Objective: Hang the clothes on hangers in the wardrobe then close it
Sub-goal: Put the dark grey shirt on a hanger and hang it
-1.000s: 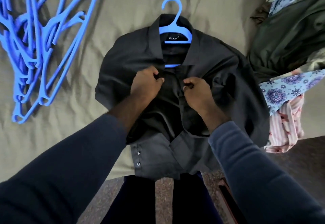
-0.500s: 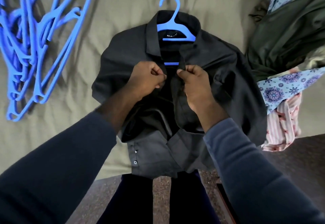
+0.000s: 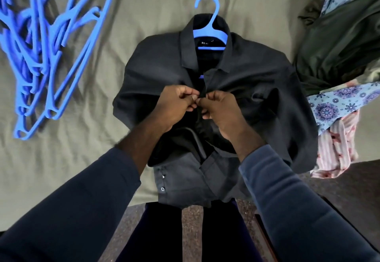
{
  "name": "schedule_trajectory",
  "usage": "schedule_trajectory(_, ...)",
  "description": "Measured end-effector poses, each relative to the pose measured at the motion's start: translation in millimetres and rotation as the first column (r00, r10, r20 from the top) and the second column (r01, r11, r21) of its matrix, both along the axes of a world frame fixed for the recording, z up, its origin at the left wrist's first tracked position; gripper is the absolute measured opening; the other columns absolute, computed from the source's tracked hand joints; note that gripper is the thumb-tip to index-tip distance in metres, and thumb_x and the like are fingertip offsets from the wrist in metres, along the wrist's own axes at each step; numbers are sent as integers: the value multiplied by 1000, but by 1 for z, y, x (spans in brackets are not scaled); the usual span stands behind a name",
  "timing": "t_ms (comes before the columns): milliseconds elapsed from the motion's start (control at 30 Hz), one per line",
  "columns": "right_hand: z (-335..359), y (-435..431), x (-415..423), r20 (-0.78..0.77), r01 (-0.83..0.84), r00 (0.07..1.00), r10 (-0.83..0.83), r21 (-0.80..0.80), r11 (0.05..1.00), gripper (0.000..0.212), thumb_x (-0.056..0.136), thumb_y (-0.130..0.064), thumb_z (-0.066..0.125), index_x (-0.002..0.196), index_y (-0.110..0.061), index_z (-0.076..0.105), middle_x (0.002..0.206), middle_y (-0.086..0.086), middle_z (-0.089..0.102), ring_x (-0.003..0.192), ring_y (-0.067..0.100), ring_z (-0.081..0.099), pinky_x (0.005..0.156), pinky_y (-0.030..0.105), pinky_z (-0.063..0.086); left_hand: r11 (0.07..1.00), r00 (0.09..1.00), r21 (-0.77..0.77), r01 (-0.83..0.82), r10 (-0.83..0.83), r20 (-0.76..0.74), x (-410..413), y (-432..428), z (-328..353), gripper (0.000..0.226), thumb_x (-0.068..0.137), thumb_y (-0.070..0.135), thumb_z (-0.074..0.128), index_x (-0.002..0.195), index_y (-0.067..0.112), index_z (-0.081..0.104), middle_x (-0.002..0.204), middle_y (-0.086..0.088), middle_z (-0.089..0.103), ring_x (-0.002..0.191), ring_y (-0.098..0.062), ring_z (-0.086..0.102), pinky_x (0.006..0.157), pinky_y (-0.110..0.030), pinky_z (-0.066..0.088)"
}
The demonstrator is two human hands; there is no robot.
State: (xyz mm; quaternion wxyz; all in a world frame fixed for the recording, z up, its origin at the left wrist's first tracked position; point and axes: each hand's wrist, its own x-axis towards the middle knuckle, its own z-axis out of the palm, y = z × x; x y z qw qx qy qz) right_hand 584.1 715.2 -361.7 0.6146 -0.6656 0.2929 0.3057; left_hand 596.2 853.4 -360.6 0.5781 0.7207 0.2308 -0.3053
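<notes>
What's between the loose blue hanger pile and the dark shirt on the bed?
Only bare, wrinkled olive bedsheet lies between the hanger pile and the dark shirt, as the head view shows. The two do not touch.

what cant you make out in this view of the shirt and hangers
Head view:
- Button or buttonhole: covered by the fingers of the left hand and right hand, which pinch the dark shirt front.
- blue hanger: arms hidden under the shirt.
- collar label: partly behind the hanger, unreadable.
- spare hangers: cut off by the left and top edges, count unclear.
- clothes pile: cut off by the right edge.
- wardrobe: not in view.
</notes>
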Motion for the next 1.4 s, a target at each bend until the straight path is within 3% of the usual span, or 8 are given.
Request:
schedule_trajectory(400, 3, 4, 4, 119, -157, 976, 180, -185, 970, 21, 88, -12, 69, 74, 3, 64, 73, 24, 67, 64, 34, 63, 66, 55, 57, 996, 998, 73, 42, -45, 43, 4, 3, 4, 15, 95, 0, 57, 92, 11, 67, 76, -7, 68, 63, -8, 61, 63, -19, 53)
schedule_trajectory(633, 10, -7, 9, 74, -104, 992, 105, -17, 994, 18, 97, -3, 60, 81, -8, 68, 75, 10, 71, 71, 22, 70, 67, 36, 62, 976, 979, 139, 168, -182, 93, 14, 4, 3, 23, 93, 5, 61, 82, 25, 68, 82, -16, 72, 66, -16, 61, 72, -48, 57)
schedule_trajectory(933, 9, -1, 20, 209, -347, 820, 532, -558, 754, 16, 91, -22, 66, 76, -17, 62, 66, -4, 66, 64, 14, 63, 60, 30, 49, 996, 999, 78, 48, -50, 17, 22, -1, 3, 11, 94, 12, 64, 83, 10, 66, 72, -4, 66, 65, -11, 63, 68, -26, 58)
schedule_trajectory(1000, 9, 0, 20, 237, -310, 856, 460, -477, 823, 16, 89, -19, 66, 74, -19, 62, 65, -3, 67, 62, 14, 64, 58, 31, 51, 999, 998, -15, -47, 47, -31, 21, 1, 1, 7, 95, 9, 62, 90, 6, 65, 74, -3, 66, 67, -11, 64, 67, -24, 56)
schedule_trajectory(1100, 14, -7, 26, 78, -33, 997, 30, 34, 999, 14, 92, -10, 64, 79, -13, 62, 67, 3, 65, 57, 14, 62, 53, 27, 51, 989, 996, -122, -88, 87, -16, 21, 4, 0, 14, 95, 6, 61, 105, -4, 64, 87, -10, 69, 76, -13, 66, 70, -25, 55)
schedule_trajectory(1200, 19, -14, 31, -164, 160, 980, -111, 326, 932, 14, 96, -12, 60, 82, -12, 62, 68, 2, 63, 58, 12, 60, 55, 23, 50, 996, 987, -34, 87, -81, 139, 30, 3, 3, 10, 91, 1, 62, 95, 9, 67, 83, -5, 67, 72, -7, 61, 69, -21, 53)
schedule_trajectory(1300, 9, -11, 32, -60, 194, 980, -187, 136, 972, 13, 98, -12, 59, 85, -14, 62, 72, 3, 66, 59, 13, 61, 54, 25, 50, 941, 928, 261, 213, -279, 248, 38, 4, -2, 17, 85, 2, 65, 96, 14, 65, 78, 9, 61, 59, 6, 53, 65, -13, 48)
schedule_trajectory(1400, 2, -11, 24, 156, -25, 986, 63, -236, 971, 14, 92, -24, 65, 78, -21, 63, 71, 0, 69, 62, 15, 64, 62, 34, 54, 892, 913, 432, 135, -281, 296, 36, 14, -6, 10, 85, 8, 66, 94, 13, 69, 74, 13, 60, 60, 4, 53, 69, -13, 46)
